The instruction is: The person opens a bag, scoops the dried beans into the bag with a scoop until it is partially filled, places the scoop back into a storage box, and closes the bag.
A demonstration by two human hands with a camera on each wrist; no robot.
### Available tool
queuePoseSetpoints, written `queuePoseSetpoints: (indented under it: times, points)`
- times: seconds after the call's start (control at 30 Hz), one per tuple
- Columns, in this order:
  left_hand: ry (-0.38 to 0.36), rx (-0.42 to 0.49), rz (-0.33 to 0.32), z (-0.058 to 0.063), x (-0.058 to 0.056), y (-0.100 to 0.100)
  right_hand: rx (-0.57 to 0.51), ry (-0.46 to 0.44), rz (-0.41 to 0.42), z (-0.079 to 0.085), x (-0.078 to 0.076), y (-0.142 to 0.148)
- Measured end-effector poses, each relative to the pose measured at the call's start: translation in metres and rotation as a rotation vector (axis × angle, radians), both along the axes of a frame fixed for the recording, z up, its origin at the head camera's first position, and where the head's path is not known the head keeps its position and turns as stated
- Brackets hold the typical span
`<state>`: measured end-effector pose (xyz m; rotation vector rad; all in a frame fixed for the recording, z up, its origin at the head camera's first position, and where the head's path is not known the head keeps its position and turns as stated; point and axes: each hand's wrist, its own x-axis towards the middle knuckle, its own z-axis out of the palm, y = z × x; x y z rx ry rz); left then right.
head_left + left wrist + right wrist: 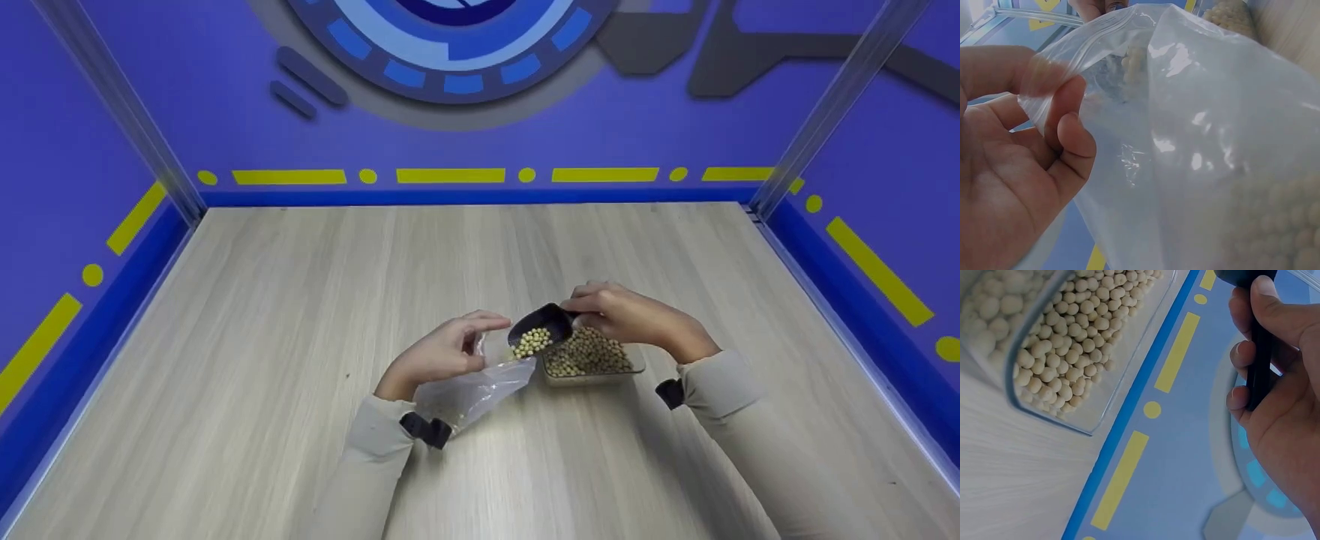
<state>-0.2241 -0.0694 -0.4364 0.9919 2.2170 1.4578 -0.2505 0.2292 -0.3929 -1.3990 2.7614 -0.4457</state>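
1. Black against pale wood, a scoop [555, 321] juts leftward from a person's right hand [634, 315], its handle firmly wrapped by curled fingers, the thumb laid along it. Round, pale beans [532, 343] fill part of its bowl.

2. Across from me, the right forearm, in a light sleeve [724, 382], slants inward from the lower right, knuckles uppermost at the handle.

3. The left hand [442, 351] reaches in from the opposite side, fingers bent, pinching the edge of a clear plastic zip bag [484, 394] at its gaping mouth. The bag slopes down below that grip, with more beans showing through its film.

4. The scoop's lip meets the bag's mouth, just right of the left hand's grip; whether it is inside, I cannot tell.

5. Just below the right hand's grip, a clear container [589, 380] of beans rests on the table [285, 360].

6. Beyond both hands, yellow dashes [450, 175] and dots mark a blue-violet wall [225, 135].
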Motion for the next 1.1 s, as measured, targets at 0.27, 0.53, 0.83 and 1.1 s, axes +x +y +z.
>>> queuePoseSetpoints:
  times: [0.27, 0.53, 0.83, 1.1]
  points:
    - [-0.008, 0.005, -0.01, -0.001, 0.0, 0.0, 0.007, 0.028, 0.002, 0.001, 0.001, -0.001]
    - [-0.01, 0.002, -0.003, -0.002, -0.002, 0.0, 0.018, 0.044, 0.007, 0.005, 0.002, -0.003]
    - [0.028, -0.02, 0.009, -0.002, 0.0, 0.001, 0.012, 0.085, 0.018, 0.01, 0.004, -0.003]
    - [0.039, -0.028, 0.017, -0.002, -0.001, 0.001, -0.033, 0.049, -0.041, 0.016, 0.006, 0.005]
